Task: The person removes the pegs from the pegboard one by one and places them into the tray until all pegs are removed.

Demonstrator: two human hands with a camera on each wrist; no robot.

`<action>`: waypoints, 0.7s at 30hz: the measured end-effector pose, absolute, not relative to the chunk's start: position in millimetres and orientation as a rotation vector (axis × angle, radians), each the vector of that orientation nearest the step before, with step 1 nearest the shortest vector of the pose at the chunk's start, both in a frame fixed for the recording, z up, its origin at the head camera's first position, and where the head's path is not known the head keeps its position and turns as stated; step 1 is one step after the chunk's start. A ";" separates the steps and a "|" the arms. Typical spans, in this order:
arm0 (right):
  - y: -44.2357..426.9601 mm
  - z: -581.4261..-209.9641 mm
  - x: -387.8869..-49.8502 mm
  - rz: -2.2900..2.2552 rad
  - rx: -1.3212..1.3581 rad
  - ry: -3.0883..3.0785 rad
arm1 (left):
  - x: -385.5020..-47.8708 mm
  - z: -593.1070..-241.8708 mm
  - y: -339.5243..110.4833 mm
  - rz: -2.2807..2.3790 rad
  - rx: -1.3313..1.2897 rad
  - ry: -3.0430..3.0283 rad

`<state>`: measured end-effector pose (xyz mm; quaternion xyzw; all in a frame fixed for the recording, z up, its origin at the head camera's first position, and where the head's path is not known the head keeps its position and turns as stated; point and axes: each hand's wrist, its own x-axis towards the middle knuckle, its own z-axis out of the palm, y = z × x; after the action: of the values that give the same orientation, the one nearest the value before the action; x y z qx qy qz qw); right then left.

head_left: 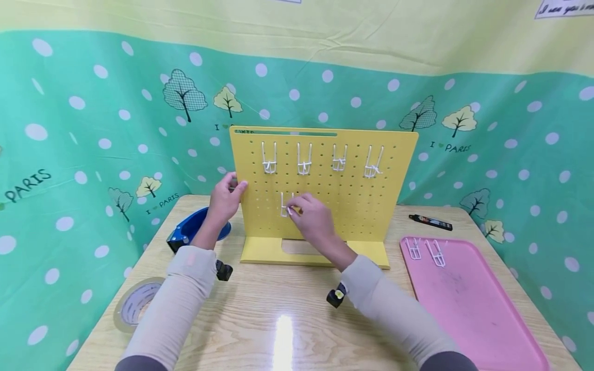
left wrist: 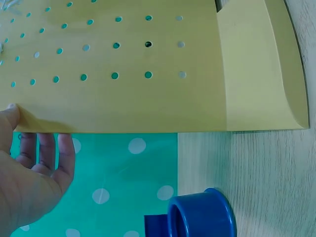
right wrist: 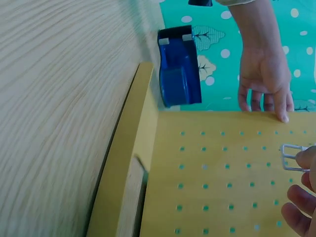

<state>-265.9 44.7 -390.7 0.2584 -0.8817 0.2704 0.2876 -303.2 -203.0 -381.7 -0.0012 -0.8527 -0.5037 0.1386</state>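
A yellow pegboard (head_left: 320,211) stands upright on its base on the table. Along its upper part hang several white wire hooks (head_left: 303,164) in a row. My left hand (head_left: 226,198) grips the board's left edge, thumb on the front and fingers behind, as the left wrist view shows. Lower on the board, my right hand (head_left: 315,219) pinches another white hook (right wrist: 291,157) between thumb and finger, against the perforated face. Whether its prongs sit in the holes cannot be made out.
At the right lies a pink tray (head_left: 482,309) with two white hooks (head_left: 436,253) near its far edge. Behind it is a black marker (head_left: 430,222). A blue tape dispenser (head_left: 192,226) stands left of the board, and a tape roll (head_left: 125,304) lies nearer.
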 end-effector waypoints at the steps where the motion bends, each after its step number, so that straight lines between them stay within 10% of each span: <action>1: 49.6 -391.6 -265.4 0.730 0.690 -2.363 | -303.4 -381.9 -203.0 -1.458 -0.001 -2.468; 21: 143.0 -393.0 -259.4 0.754 0.588 -2.482 | -304.8 -382.1 -202.4 -1.444 0.003 -2.481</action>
<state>-259.4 143.0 -393.0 0.2146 -0.9063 0.2751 0.2386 -304.8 -202.4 -382.1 0.0011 -0.8563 -0.4985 0.1349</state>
